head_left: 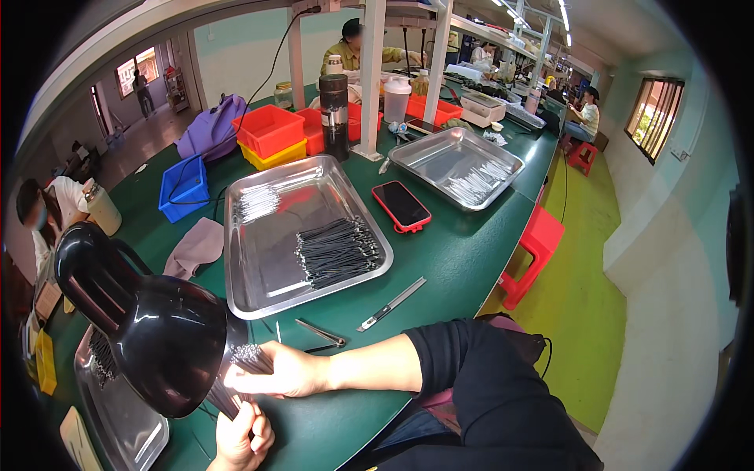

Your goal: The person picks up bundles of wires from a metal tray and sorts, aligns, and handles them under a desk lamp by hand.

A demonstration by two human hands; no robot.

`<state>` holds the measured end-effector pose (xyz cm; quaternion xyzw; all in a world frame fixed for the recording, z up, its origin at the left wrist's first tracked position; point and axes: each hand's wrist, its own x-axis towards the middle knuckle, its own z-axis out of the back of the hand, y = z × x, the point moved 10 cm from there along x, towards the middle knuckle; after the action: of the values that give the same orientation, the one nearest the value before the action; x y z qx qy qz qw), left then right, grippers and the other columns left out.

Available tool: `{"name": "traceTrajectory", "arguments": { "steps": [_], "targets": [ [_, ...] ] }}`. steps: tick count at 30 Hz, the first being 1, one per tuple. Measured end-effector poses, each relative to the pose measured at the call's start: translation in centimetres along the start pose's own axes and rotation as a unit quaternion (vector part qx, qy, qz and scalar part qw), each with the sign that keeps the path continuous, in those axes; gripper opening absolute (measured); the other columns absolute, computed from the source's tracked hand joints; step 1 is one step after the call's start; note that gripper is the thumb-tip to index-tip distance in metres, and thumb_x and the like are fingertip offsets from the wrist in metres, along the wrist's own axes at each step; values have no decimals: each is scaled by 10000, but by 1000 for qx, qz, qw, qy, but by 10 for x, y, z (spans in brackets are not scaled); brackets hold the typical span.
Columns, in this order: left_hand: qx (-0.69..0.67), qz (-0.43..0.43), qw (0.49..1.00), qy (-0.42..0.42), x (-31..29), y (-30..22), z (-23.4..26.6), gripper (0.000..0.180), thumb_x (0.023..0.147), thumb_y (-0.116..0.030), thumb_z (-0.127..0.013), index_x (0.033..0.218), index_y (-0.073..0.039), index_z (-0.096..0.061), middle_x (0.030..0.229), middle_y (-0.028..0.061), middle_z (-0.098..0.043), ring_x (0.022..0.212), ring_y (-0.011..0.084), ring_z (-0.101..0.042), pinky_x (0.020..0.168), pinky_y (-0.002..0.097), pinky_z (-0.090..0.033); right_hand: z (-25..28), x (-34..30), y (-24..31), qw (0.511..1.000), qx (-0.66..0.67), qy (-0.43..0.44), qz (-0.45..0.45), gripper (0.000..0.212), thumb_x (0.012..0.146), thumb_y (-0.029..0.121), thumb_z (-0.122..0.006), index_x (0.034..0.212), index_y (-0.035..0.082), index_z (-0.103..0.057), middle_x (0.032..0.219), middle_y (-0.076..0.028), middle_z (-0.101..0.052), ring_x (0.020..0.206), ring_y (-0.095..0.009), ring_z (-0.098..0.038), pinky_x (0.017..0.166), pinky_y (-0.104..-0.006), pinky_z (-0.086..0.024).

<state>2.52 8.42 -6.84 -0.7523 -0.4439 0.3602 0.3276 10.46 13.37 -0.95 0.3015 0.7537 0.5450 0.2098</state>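
Under the black lamp shade [169,337], my right hand [292,372] is closed around a bundle of thin dark wires [250,359] with silvery tips facing up. Its fingers are partly washed out by the lamp's light. Just below, my left hand [245,439] is closed at the bundle's lower end, fingers curled in. Beyond my hands lies a large metal tray [271,302] with a pile of black wires [338,253] and a smaller pile of white ones [258,202]. A pair of tweezers [323,333] and a utility knife [391,304] rest near my right forearm.
A second metal tray [145,439] sits left, partly under the lamp. Further off are a red-cased phone [401,206], another tray [424,161] of white pieces, a black tumbler [334,118], and blue [184,187] and red bins [269,131]. A red stool [538,251] stands at right. Other people sit farther away.
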Motion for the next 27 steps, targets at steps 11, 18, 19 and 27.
{"name": "traceTrajectory", "arguments": {
  "steps": [11,18,19,27],
  "targets": [
    [126,-118,985,-19,-3,-28,-17,178,930,-221,-504,937,-43,-486,541,42,-495,285,91,-330,291,211,-262,14,2,-10,996,1,-85,16,340,921,376,-504,865,49,-579,623,24,-479,497,-52,-426,466,-205,-368],
    [135,-200,968,-63,-10,-37,7,190,950,-215,-456,966,-26,-447,544,68,-490,276,99,-331,269,210,-257,-2,3,-19,995,-96,-27,6,221,917,275,-524,925,56,-551,716,2,-534,703,-88,-492,671,-245,-426],
    [134,-201,968,-65,-10,-35,11,188,951,-215,-454,968,-28,-446,546,71,-492,277,99,-333,267,209,-258,-3,3,-17,997,-73,-19,30,202,923,252,-513,945,55,-553,719,3,-535,684,-79,-496,643,-241,-430],
    [45,-70,996,-40,-4,-19,-9,198,968,-265,-409,923,-77,-458,524,24,-462,284,99,-322,273,211,-264,-6,-2,7,998,40,1,50,218,870,260,-605,802,56,-575,544,37,-451,451,-50,-409,418,-221,-342]
  ]
}}
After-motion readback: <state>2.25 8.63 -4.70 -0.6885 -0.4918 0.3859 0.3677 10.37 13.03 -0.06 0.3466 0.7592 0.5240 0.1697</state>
